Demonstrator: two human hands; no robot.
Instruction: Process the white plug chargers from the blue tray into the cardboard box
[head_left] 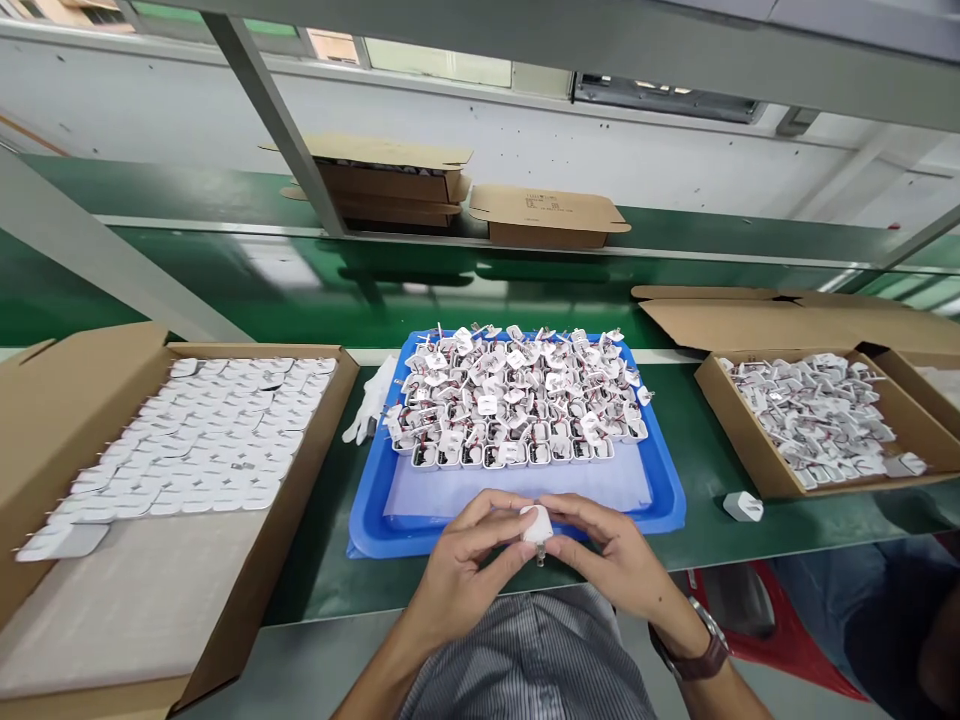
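By the blue tray, left hand and right hand pinch a white plug housing (likely light, rigid, smooth), best held by its sides.

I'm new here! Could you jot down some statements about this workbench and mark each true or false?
1. The left hand and right hand hold one small white piece together. True.
2. A watch is on the left wrist. False: the watch is on the right wrist.
3. The tray is blue. True.
4. The loose plug lies inside the tray. False: it lies on the green bench, beside the right-hand carton.
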